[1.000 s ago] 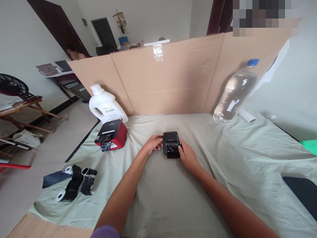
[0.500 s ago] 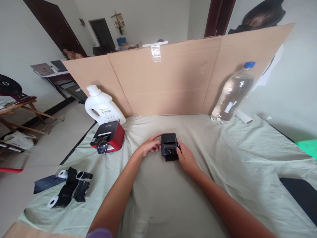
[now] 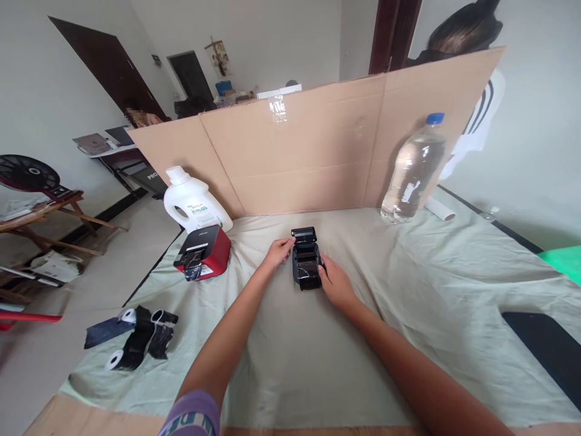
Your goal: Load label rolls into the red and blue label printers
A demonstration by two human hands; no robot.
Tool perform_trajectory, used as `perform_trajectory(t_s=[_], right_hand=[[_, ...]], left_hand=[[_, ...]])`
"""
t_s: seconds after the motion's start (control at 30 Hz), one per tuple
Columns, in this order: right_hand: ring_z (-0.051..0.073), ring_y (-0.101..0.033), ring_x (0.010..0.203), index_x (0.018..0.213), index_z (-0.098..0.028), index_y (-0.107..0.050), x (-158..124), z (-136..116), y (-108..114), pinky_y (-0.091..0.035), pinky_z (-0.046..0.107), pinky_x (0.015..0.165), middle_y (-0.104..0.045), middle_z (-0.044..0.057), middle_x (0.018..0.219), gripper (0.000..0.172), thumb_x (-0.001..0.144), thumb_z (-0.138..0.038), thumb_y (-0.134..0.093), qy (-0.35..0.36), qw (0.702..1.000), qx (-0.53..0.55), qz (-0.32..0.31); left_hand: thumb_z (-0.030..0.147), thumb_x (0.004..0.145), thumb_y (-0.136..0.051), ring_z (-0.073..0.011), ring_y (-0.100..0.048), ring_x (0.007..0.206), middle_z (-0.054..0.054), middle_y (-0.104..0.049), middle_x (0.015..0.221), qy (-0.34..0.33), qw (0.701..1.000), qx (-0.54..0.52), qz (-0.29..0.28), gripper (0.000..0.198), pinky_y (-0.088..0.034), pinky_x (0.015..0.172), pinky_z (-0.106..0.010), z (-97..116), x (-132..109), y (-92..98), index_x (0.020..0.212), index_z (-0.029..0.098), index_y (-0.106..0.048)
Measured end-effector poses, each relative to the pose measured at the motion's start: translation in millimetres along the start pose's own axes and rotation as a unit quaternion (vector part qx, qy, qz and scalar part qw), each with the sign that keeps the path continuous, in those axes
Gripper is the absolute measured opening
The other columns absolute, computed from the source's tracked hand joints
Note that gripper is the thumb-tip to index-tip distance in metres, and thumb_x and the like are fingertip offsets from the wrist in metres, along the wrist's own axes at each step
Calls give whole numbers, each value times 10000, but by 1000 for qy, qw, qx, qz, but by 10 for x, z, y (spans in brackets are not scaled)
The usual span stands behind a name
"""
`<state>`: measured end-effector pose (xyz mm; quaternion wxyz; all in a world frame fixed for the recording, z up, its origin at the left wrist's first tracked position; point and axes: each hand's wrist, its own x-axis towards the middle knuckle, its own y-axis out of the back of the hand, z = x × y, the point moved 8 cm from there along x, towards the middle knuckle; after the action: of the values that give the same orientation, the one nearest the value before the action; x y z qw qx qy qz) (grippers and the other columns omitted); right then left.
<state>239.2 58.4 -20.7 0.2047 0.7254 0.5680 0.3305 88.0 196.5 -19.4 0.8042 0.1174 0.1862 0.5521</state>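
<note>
A small black label printer (image 3: 307, 266) lies on the cloth in front of me, its lid (image 3: 304, 235) swung up and back at the far end. Dark shiny film hangs out over its near side. My left hand (image 3: 278, 252) pinches the lid's left edge with thumb and fingers. Along the printer's right side my right hand (image 3: 334, 280) grips the body, thumb on top and the other fingers mostly hidden. The inside of the printer shows only as dark shapes.
A red and black printer (image 3: 209, 253) and a white detergent jug (image 3: 197, 203) stand at left. Rolls of black film (image 3: 136, 339) lie nearer. Behind rises a cardboard panel (image 3: 299, 157); a water bottle (image 3: 413, 172), a white tube (image 3: 439, 209) and a dark flat device (image 3: 542, 348) are at right.
The small printer's lid, closed before, is now lifted open and back. My left hand has moved up along it to the lid. My right hand keeps its hold; the view has shifted slightly.
</note>
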Motion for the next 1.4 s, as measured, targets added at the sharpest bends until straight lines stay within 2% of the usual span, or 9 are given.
perform_trajectory(t_s=[0.27, 0.47, 0.67, 0.77, 0.87, 1.03, 1.2, 1.3, 1.4], right_hand=[[295, -569, 1270, 1446, -102, -460, -8, -7, -12, -440, 465, 1057, -608, 179, 1375, 527, 1004, -326, -278, 6, 1000, -10, 0], [297, -567, 1264, 1455, -116, -452, -16, -19, -4, -438, 460, 1050, -606, 174, 1375, 531, 1011, -346, -277, 4, 1000, -10, -2], [292, -567, 1268, 1459, -156, -452, -10, -9, -4, -429, 468, 1062, -615, 154, 1372, 511, 1016, -349, -287, 2, 1000, -13, 0], [295, -570, 1266, 1459, -142, -452, -11, -10, -4, -439, 464, 1053, -612, 165, 1372, 517, 1017, -351, -284, 8, 1000, -11, 2], [289, -576, 1261, 1459, -149, -454, -13, -8, 2, -443, 458, 1051, -624, 166, 1351, 510, 1016, -346, -297, 14, 1000, -8, 9], [294, -567, 1274, 1467, -148, -447, -14, 4, 6, -443, 470, 1054, -621, 166, 1356, 528, 1016, -377, -295, 7, 1000, 10, 3], [320, -547, 1296, 1471, -100, -437, -5, 9, 7, -431, 500, 1065, -585, 188, 1402, 571, 1008, -395, -279, -9, 1000, 20, -13], [317, -538, 1309, 1481, -106, -425, -3, 16, 5, -427, 501, 1072, -581, 184, 1408, 578, 1004, -400, -284, -13, 999, 28, -18], [309, -539, 1313, 1491, -143, -415, -7, 34, -3, -430, 501, 1073, -580, 166, 1414, 571, 1006, -414, -284, -18, 999, 38, -23]], left_hand=[[517, 781, -668, -121, -437, 572, 27, -475, 572, -67, 990, 99, 73, 375, -291, 540, -217, 333, -23, 223, 639, 183, -573], [252, 597, -795, -191, -568, 723, -17, -639, 671, -156, 928, 321, -112, 123, -265, 554, -233, 800, -128, -185, 710, 255, -746], [37, 452, -717, -172, -510, 575, -4, -544, 491, -142, 916, 345, -146, 203, -246, 516, -244, 979, -37, -456, 472, 219, -629], [84, 505, -721, -144, -470, 548, 18, -545, 531, -159, 918, 329, -155, 168, -261, 509, -246, 1054, -117, -354, 616, 205, -686], [200, 639, -680, -114, -443, 557, 46, -509, 598, -191, 944, 248, -106, 187, -291, 532, -229, 1058, -353, -9, 826, 186, -685], [374, 748, -629, -118, -462, 500, 73, -499, 552, -80, 987, 111, 86, 247, -335, 517, -223, 369, -1178, 910, 911, 205, -552], [585, 770, -624, -163, -498, 502, 57, -534, 468, 122, 922, 202, 306, 367, -362, 546, -253, -481, -2432, 1706, 786, 237, -508], [614, 769, -614, -194, -566, 555, 43, -569, 500, 193, 877, 243, 367, 387, -384, 581, -271, -716, -2950, 1875, 751, 244, -503], [593, 776, -613, -222, -628, 654, 29, -613, 588, 219, 854, 282, 378, 359, -409, 630, -282, -813, -3126, 1861, 776, 251, -503]])
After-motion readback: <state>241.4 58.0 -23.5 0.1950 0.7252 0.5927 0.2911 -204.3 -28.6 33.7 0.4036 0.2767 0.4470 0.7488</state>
